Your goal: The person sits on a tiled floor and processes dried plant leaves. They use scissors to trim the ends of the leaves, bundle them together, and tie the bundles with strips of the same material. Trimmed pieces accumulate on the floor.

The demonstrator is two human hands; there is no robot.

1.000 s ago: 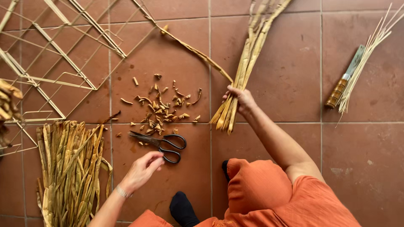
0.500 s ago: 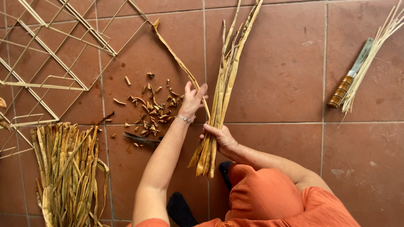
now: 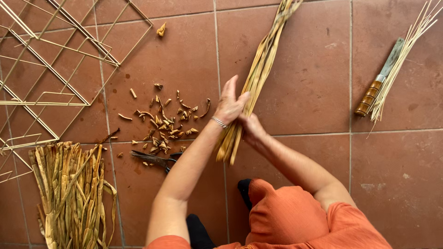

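- Here, both hands meet on one bundle of dried leaf strips (image 3: 258,78), which runs from the frame centre up toward 1 o'clock.
- Right hand (image 3: 251,129): fingers wrapped round the bundle near its cut lower end, holding it off the tile floor (image 3: 314,92).
- Left hand (image 3: 229,103): fingers straight and spread, palm pressed flat against the bundle's side; not curled round it.
- Risk, as I judge it: only one hand truly grips, so loose strips could slide out at the bottom and the bundle fan apart if that hold slackens.
- Scissors (image 3: 154,160) lie at 8 o'clock of the hands, partly under the left forearm; an elbow drop could catch the blades.
- Leaf trimmings (image 3: 166,127) are scattered at 9 o'clock.
- A second heap of dried leaves (image 3: 69,193) lies at lower left; a stick frame (image 3: 55,69) at upper left.
- A knife with banded handle (image 3: 376,87) beside thin splints (image 3: 401,55), at 3 o'clock.
- No packages, labels or signs in view.
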